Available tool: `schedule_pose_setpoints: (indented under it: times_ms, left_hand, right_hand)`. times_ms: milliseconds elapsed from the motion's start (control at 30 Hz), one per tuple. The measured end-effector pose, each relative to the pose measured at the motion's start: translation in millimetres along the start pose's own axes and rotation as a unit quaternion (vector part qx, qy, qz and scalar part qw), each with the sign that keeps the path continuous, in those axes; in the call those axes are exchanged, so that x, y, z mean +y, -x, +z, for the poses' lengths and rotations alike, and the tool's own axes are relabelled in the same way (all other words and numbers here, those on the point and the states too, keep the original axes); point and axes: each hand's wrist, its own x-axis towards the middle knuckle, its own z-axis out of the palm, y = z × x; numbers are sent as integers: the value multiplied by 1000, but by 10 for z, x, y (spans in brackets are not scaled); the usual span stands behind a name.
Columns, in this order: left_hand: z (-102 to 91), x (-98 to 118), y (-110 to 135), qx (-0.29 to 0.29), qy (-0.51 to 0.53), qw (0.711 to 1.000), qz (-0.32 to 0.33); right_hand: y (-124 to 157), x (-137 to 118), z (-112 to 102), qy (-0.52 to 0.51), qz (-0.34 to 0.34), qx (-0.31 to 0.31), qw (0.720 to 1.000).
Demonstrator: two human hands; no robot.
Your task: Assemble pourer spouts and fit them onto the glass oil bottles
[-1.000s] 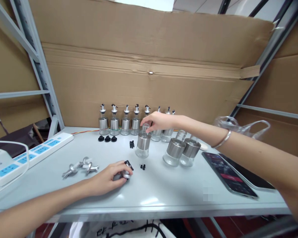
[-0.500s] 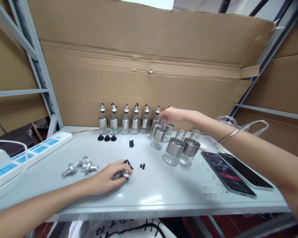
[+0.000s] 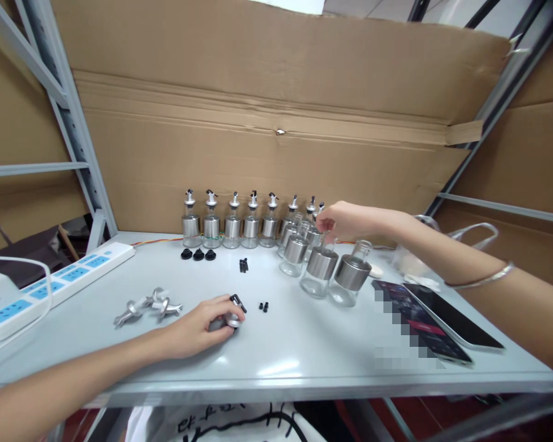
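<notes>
My left hand (image 3: pixel 198 328) rests on the table, fingers closed round a silver pourer cap with a black tip (image 3: pixel 234 312). My right hand (image 3: pixel 343 220) reaches over the open glass bottles and pinches the neck of the middle one (image 3: pixel 319 270), which has a steel band. A similar open bottle (image 3: pixel 294 255) stands just to its left and another (image 3: pixel 350 279) to its right. Behind them a row of capped bottles (image 3: pixel 233 222) lines the cardboard wall.
Three black stoppers (image 3: pixel 198 253), small black pieces (image 3: pixel 244 266) (image 3: pixel 264 306) and loose silver pourers (image 3: pixel 150 305) lie on the grey table (image 3: pixel 295 350). A white power strip (image 3: pixel 55 279) is at left. Two phones (image 3: pixel 442 316) and a plastic bag (image 3: pixel 447 236) are at right.
My right hand carried one open bottle from the table's middle back beside the row, let it go, and moved right onto the neck of the middle open bottle. My left hand stayed put.
</notes>
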Motion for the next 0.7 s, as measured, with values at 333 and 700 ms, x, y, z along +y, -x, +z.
schedule_pose_setpoints:
  times_ms: [333,700]
  left_hand:
    - [3,9,-1,0,4,1000,0]
    - [2,50,-9,7,7,1000,-4]
  right_hand:
    - [19,143,112,72,70,79,992]
    - [298,-145,132,-43,114,-17,992]
